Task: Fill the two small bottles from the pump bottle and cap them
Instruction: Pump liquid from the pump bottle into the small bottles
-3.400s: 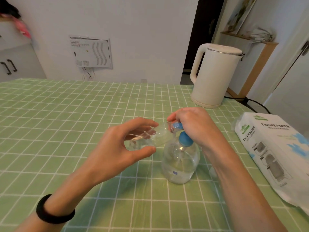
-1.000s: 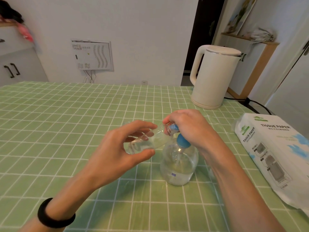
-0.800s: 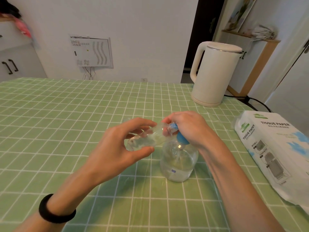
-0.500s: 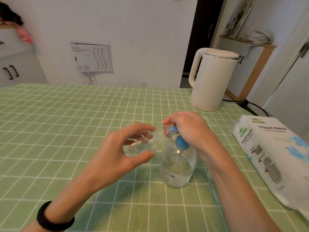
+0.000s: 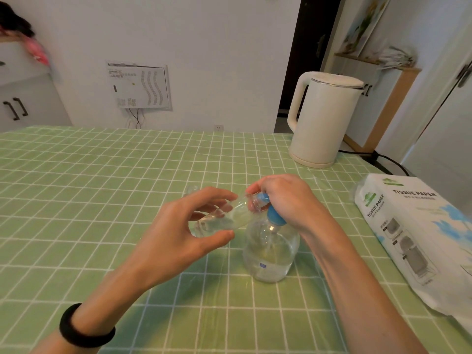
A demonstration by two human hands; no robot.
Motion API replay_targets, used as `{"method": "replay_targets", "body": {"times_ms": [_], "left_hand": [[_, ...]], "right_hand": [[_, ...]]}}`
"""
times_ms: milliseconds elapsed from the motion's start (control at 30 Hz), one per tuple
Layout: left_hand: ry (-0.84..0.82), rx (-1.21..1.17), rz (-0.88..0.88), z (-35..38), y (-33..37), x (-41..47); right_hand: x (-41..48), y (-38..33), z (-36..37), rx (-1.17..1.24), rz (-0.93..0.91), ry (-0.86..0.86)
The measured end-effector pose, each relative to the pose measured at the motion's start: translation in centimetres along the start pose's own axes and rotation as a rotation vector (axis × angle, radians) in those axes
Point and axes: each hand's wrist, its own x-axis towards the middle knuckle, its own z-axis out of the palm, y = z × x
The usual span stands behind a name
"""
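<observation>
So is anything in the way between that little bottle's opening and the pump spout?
Nothing visible. The left hand holds the small bottle tilted, its mouth right at the blue pump head of the pump bottle. The right hand covers the pump, so the exact meeting point is partly hidden.

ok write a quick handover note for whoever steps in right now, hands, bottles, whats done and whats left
Left hand: holds a small clear bottle tilted, its mouth at the pump's blue nozzle.
Right hand: on the pump head of the pump bottle, which stands on the green checked table.
Done: some clear liquid seems to sit in the small bottle; how full is hard to tell.
Left: finish filling and cap it, then fill and cap the second bottle. A faint clear shape behind the left fingers may be that one; no caps visible.
</observation>
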Motion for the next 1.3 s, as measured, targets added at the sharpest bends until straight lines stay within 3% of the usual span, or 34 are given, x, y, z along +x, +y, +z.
{"method": "replay_targets", "body": {"times_ms": [800,1067,1300], "left_hand": [[0.007,-0.004,-0.009,-0.09,0.17,0.16],[-0.015,-0.016,0.002,-0.03,0.06,0.14],[0.004,-0.016,-0.012,-0.02,0.28,0.00]], "right_hand": [[0.17,-0.08,-0.02,-0.032,-0.085,0.085],[-0.08,0.12,0.15,0.003,-0.032,-0.017],[-0.21,-0.21,-0.05,-0.035,-0.089,0.003]]}}
